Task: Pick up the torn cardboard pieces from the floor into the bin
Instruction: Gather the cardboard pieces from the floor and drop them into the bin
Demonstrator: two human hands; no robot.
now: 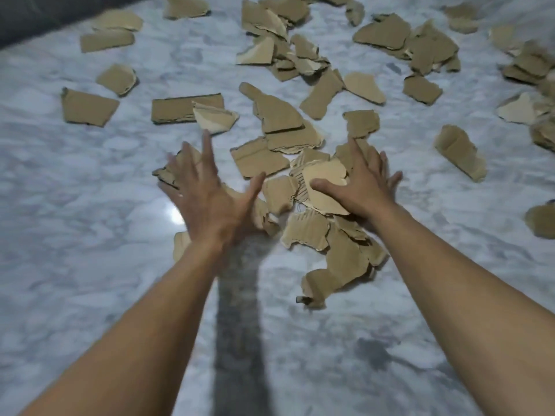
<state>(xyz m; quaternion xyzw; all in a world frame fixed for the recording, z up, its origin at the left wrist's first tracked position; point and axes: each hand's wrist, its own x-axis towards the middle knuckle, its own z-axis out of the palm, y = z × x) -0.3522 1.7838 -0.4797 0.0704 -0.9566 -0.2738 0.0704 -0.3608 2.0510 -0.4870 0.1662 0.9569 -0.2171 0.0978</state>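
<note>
Floor (90, 241): polished white marble with grey veining, glossy. Bright glare spot (176, 217) just left of the left wrist. A dark straight shadow band (237, 325) runs along the floor between the two forearms. Far upper-left corner: a dark grey edge (36, 16), too blurred to identify.

Torn cardboard pieces (282, 115) lie on the floor, scattered from the centre to the far and right edges. Brown kraft colour, matt, ragged torn edges. Some show a paler peeled face, a few show exposed corrugated ribs. Shapes are irregular; one near-rectangular slab (87, 108) lies apart on the left. Pieces overlap in thick clusters at top centre and top right.

A denser heap (306, 232) sits between and just in front of the hands, pieces layered and curling.

Left hand (210, 199): fingers straight and splayed, palm down, gripping nothing. Its fingers lie over a dark-edged scrap (169, 174); contact unclear through motion blur.

Right hand (365, 187): fingers straight and spread, palm down on the heap, thumb lying across a pale scrap (326, 177). Nothing gripped.

Both forearms bare, reaching forward
</note>
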